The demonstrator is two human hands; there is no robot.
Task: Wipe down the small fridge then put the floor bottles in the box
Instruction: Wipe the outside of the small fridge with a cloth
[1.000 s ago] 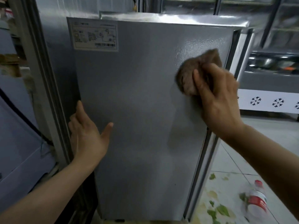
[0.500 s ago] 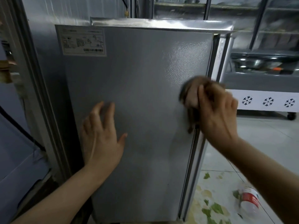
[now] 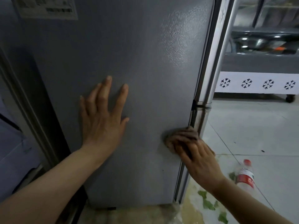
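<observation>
The small grey fridge [image 3: 137, 62] fills the middle of the head view, its textured side panel facing me. My left hand [image 3: 103, 117] lies flat on the panel with fingers spread. My right hand [image 3: 194, 156] presses a brown cloth [image 3: 182, 136] against the panel's lower right edge, beside the door seam. A clear plastic bottle [image 3: 245, 175] with a red cap and red label lies on the tiled floor to the right of my right wrist.
A sticker [image 3: 47, 7] sits at the panel's top left. A tall cabinet edge [image 3: 24, 97] stands close on the left. A counter with snowflake marks [image 3: 257, 83] stands at the back right. Green leaf scraps [image 3: 208, 204] and a yellowish patch lie on the floor.
My right hand has slid the cloth down the panel's right side from upper to lower edge. My left hand has shifted right and up on the panel. The view has moved closer and lower.
</observation>
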